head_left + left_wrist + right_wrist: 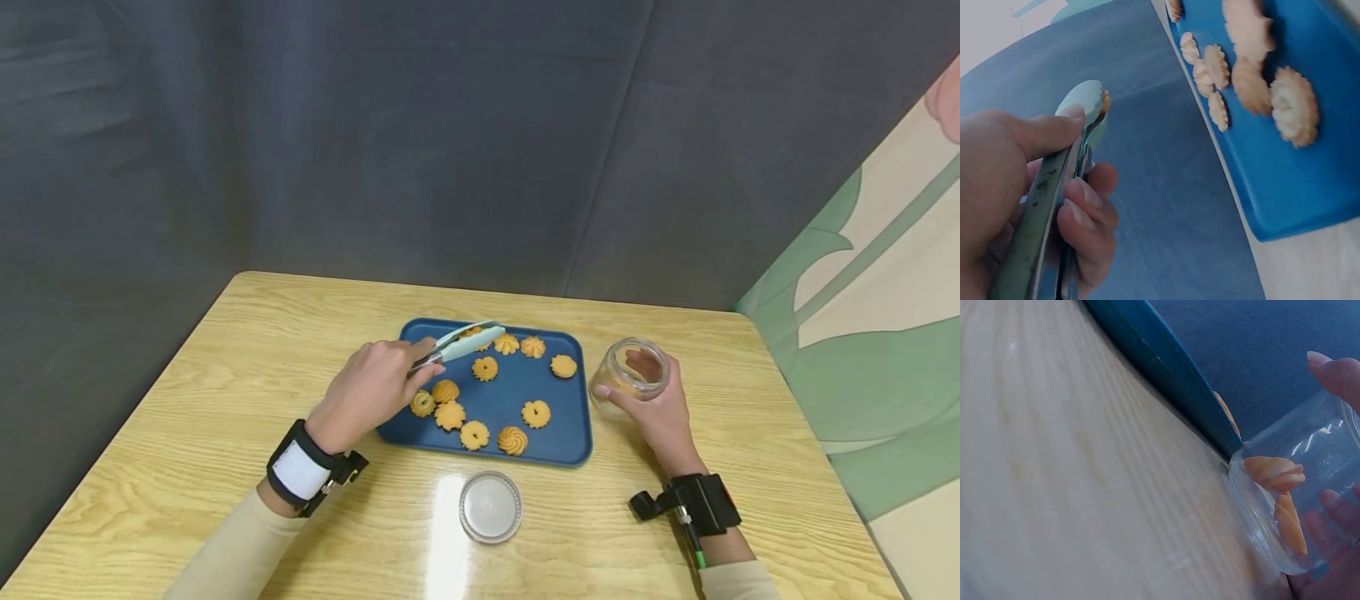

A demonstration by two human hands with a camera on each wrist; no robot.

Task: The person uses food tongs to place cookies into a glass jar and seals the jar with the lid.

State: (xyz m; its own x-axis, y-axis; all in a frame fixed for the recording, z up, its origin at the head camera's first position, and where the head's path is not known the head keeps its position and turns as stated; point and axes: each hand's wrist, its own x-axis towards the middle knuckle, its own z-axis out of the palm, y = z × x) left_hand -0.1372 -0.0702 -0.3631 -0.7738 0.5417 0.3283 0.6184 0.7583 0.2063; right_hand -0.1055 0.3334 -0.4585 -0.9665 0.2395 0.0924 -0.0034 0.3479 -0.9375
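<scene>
My left hand [371, 383] grips a pair of tongs [483, 335] with pale green tips, held over the far left part of a blue tray [495, 400]. In the left wrist view the thumb presses along the upper arm, and a bit of a cookie [1106, 102] shows between the tips. My right hand [666, 417] holds a clear glass jar [609, 377] beside the tray's right edge, thumb on the near side. Its mouth is uncovered. At least two piped cookies [1289, 522] lie inside near the base, seen from the right wrist.
Several cookies [513, 441] are spread over the tray, some touching at its left side. A round clear lid [491, 507] lies on the wooden table [225, 383] in front of the tray. A dark curtain [450, 150] hangs behind the table.
</scene>
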